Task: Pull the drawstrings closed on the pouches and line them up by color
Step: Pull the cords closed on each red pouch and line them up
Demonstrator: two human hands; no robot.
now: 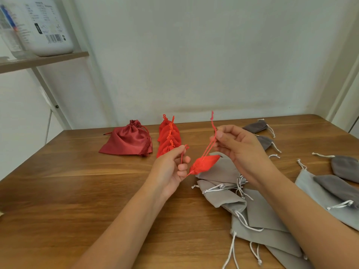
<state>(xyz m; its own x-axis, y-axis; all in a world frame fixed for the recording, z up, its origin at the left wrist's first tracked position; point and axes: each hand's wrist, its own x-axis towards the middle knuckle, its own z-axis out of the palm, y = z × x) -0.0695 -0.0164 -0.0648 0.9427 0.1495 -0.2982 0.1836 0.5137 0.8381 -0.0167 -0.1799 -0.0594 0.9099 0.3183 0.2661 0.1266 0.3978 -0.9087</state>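
A small bright red pouch (pixel 204 163) hangs in the air between my hands, its mouth gathered. My left hand (pixel 171 167) pinches one red drawstring at its left end. My right hand (pixel 239 144) pinches the other red string, which runs up past my thumb. Behind them a row of several bright red pouches (pixel 168 138) lies overlapped on the wooden table (pixel 77 191). A larger dark red satin pouch (pixel 127 139) with a tassel cord sits to the left of that row.
A heap of light grey pouches (pixel 252 216) with white strings lies under my right forearm. Darker grey pouches (pixel 256 126) lie at the right, some by the table's far edge. A shelf with a white bottle (pixel 48 26) stands at the upper left.
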